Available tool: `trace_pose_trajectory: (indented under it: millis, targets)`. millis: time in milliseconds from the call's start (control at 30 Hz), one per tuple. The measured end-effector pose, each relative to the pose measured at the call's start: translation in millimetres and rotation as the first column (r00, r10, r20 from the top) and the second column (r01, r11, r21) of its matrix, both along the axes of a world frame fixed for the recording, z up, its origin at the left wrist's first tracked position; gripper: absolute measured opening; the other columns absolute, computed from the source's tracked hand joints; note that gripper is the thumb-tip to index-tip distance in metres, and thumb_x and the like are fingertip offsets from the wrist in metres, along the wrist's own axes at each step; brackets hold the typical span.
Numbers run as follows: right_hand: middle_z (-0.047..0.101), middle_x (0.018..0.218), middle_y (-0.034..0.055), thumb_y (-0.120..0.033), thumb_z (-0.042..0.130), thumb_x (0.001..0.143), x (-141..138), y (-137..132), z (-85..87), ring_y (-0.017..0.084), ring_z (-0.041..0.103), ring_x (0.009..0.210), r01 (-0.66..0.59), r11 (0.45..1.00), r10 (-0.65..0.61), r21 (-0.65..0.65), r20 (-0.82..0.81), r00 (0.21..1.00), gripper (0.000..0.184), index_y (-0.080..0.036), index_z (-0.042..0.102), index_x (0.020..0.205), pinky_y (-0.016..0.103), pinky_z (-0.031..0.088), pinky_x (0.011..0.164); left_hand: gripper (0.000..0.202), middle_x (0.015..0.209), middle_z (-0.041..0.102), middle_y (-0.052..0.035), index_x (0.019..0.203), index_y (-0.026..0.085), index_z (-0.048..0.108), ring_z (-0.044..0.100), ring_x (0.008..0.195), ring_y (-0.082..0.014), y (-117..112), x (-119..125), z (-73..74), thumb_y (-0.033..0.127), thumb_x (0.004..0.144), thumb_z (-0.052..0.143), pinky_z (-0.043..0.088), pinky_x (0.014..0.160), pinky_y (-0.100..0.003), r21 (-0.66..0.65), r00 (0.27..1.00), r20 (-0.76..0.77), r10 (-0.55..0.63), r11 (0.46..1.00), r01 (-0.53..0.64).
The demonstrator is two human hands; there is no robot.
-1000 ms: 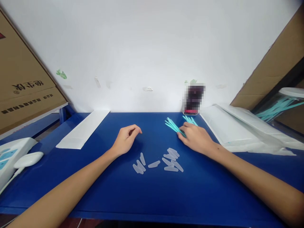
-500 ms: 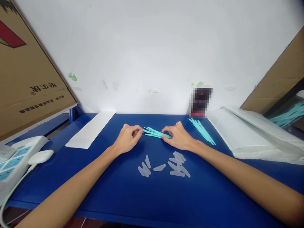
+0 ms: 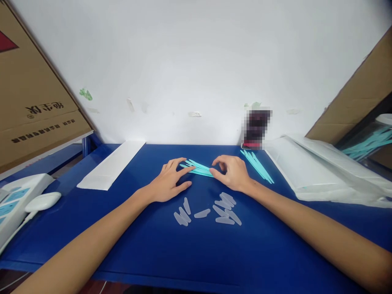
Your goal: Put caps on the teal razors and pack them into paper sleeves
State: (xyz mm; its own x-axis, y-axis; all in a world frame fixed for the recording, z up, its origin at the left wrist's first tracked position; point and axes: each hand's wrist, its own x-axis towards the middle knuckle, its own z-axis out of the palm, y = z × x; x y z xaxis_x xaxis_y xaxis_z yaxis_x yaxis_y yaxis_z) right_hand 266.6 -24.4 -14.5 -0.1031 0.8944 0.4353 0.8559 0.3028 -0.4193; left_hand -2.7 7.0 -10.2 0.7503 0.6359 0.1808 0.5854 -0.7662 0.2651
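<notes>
A small bundle of teal plastic sticks [image 3: 197,168] lies on the blue table [image 3: 153,245] between my hands. My left hand [image 3: 171,181] rests flat with fingers spread, its index fingertip touching the bundle's left end. My right hand [image 3: 232,173] is curled over the bundle's right end, fingertips pressing the sticks. Nearer to me lie several clear plastic caps [image 3: 225,208] and a smaller group of caps [image 3: 185,212]. A second bunch of teal sticks [image 3: 257,165] lies to the right of my right hand.
A white paper sleeve [image 3: 112,164] lies at the left back. White bags [image 3: 312,171] are stacked at the right. A cardboard box [image 3: 30,102] leans at the left, above a white power strip and mouse [image 3: 43,201]. A clear container of teal sticks [image 3: 367,141] stands far right.
My right hand dragged a bundle of teal sticks leftward to the table's middle. My left hand went from a loose fist to spread fingers touching the bundle.
</notes>
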Motion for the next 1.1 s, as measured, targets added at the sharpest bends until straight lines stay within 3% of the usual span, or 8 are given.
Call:
trace_pose_trajectory:
  millis: [133,300,567,667,767,900,1000,1100]
  targets:
    - [0.066,0.09,0.0053,-0.035,0.051,0.095,2,3,-4.6,0.019,0.06,0.081,-0.135,0.99,0.133,0.042,0.037,0.99,0.025,-0.021,0.071,0.1,0.033,0.043,0.073,0.051,0.16,0.031,-0.0127,0.151,0.035,0.047,0.028,0.145,-0.0412,0,1,-0.7,0.053,0.103,0.042,0.032,0.111,-0.069,-0.024,1.0,-0.029,-0.002,1.0,0.002]
    - [0.064,0.109,0.0094,-0.031,0.051,0.098,6,5,-7.6,0.022,0.058,0.098,-0.388,0.921,0.38,0.043,0.128,0.916,0.026,-0.021,0.072,0.112,0.041,0.045,0.088,0.045,0.157,0.036,-0.0133,0.145,0.033,0.054,0.031,0.144,-0.0394,0,-1,3.3,0.049,0.105,0.041,0.032,0.113,-0.067,-0.031,1.0,-0.004,-0.012,0.999,0.012]
    - [0.063,0.112,0.0099,-0.03,0.056,0.096,5,4,-4.6,0.023,0.056,0.098,-0.422,0.906,0.42,-0.022,0.155,0.894,0.025,-0.022,0.076,0.108,0.045,0.045,0.091,0.03,0.151,0.044,-0.0084,0.127,0.03,0.068,0.041,0.14,-0.0281,7,-9,8.3,0.034,0.105,0.046,0.039,0.115,-0.049,-0.046,0.963,0.192,-0.191,0.978,0.204]
    - [0.063,0.116,0.01,-0.028,0.059,0.093,4,3,-3.2,0.024,0.056,0.102,-0.435,0.9,0.435,-0.033,0.147,0.888,0.026,-0.022,0.075,0.111,0.047,0.044,0.094,0.025,0.136,0.054,-0.0112,0.117,0.024,0.071,0.054,0.125,-0.025,6,-8,9.0,0.029,0.1,0.053,0.048,0.104,-0.042,0.011,0.94,0.271,-0.209,0.977,0.214]
    - [0.062,0.118,0.0101,-0.028,0.061,0.091,4,2,-1.9,0.024,0.056,0.104,-0.448,0.893,0.45,-0.043,0.142,0.882,0.028,-0.022,0.074,0.115,0.048,0.043,0.096,0.02,0.107,0.063,-0.0103,0.095,0.019,0.073,0.061,0.1,-0.0237,5,-7,10.4,0.031,0.092,0.058,0.048,0.091,-0.043,0.165,0.958,0.243,-0.155,0.979,0.117]
    - [0.062,0.119,0.0107,-0.033,0.055,0.097,5,2,-2.1,0.025,0.056,0.103,-0.462,0.886,0.464,-0.051,0.161,0.871,0.028,-0.022,0.075,0.113,0.048,0.043,0.094,0.048,0.056,0.05,-0.0005,0.052,0.017,0.049,0.05,0.063,-0.0158,7,-7,10.1,0.035,0.097,0.048,0.04,0.078,-0.04,0.293,0.975,0.224,-0.004,0.954,-0.063]
    - [0.063,0.117,0.0107,-0.032,0.053,0.098,5,3,-4.1,0.025,0.056,0.102,-0.451,0.892,0.451,-0.042,0.161,0.878,0.03,-0.022,0.075,0.115,0.048,0.043,0.094,0.046,0.049,0.045,0.0034,0.06,0.017,0.058,0.043,0.05,-0.0118,8,-6,7.6,0.034,0.1,0.043,0.038,0.067,-0.033,0.165,0.977,0.212,0.029,0.984,-0.065]
    - [0.064,0.115,0.0104,-0.03,0.054,0.097,5,4,-6.1,0.024,0.057,0.102,-0.431,0.902,0.43,-0.033,0.149,0.89,0.029,-0.021,0.075,0.115,0.048,0.044,0.095,0.03,0.056,0.051,0.0046,0.102,0.017,0.071,0.046,0.049,-0.0115,4,-4,6.2,0.034,0.1,0.046,0.036,0.057,-0.028,0.026,0.989,0.147,-0.003,1.0,-0.001]
